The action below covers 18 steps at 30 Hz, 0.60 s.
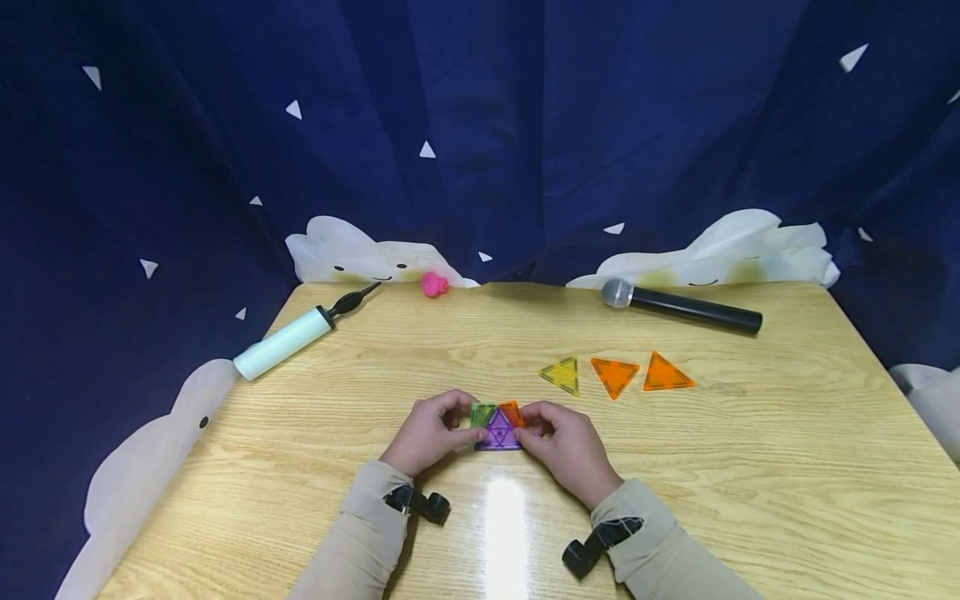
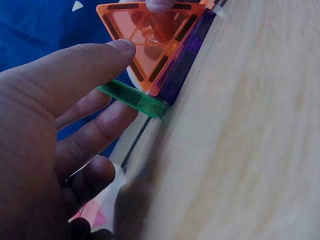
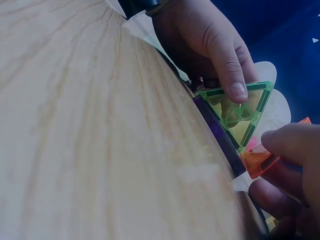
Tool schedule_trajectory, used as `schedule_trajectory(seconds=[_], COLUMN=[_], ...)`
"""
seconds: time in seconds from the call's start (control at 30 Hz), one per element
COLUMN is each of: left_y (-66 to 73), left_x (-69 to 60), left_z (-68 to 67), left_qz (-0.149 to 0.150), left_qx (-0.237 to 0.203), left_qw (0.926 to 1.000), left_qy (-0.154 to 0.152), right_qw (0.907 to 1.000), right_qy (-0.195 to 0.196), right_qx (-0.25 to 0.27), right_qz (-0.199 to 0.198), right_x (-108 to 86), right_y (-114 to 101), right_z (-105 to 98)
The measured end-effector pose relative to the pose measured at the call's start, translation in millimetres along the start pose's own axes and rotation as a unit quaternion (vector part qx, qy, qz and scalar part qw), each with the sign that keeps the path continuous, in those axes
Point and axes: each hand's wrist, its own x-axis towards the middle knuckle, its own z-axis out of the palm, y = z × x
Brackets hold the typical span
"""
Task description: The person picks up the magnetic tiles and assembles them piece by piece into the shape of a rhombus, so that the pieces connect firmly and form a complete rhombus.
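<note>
A purple triangular magnetic tile (image 1: 498,434) sits low at the table, between both hands. Along one side of it stands a green triangular tile (image 3: 237,111), pinched between the thumb and fingers of my left hand (image 1: 433,430). On the opposite side my right hand (image 1: 567,442) pinches an orange triangular tile (image 2: 148,37) by thumb and finger. The green and orange tiles rise from the purple one, their lower edges touching or very near it. Whether their upper corners touch each other is hard to tell.
Farther back lie a yellow triangular tile (image 1: 562,377) and two orange triangular tiles, one left (image 1: 615,377) and one right (image 1: 663,374). A black microphone (image 1: 690,310), a pink knobbed object (image 1: 433,285) and a pale blue hand pump (image 1: 288,341) lie near the table's far and left edges.
</note>
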Motion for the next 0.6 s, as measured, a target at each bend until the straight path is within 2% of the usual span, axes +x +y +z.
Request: schedule_trajectory(seconds=[0.6], left_y=[5.8], left_x=[-1.1], left_z=[2.1], left_qz=[0.006], left_qx=[-0.001], left_qw=[1.0], left_qy=[0.0], right_qw=[0.9999], right_qy=[-0.007], right_qx=[0.003], right_qz=[-0.011], right_x=[-1.3], right_y=[-2.6], right_z=[0.3])
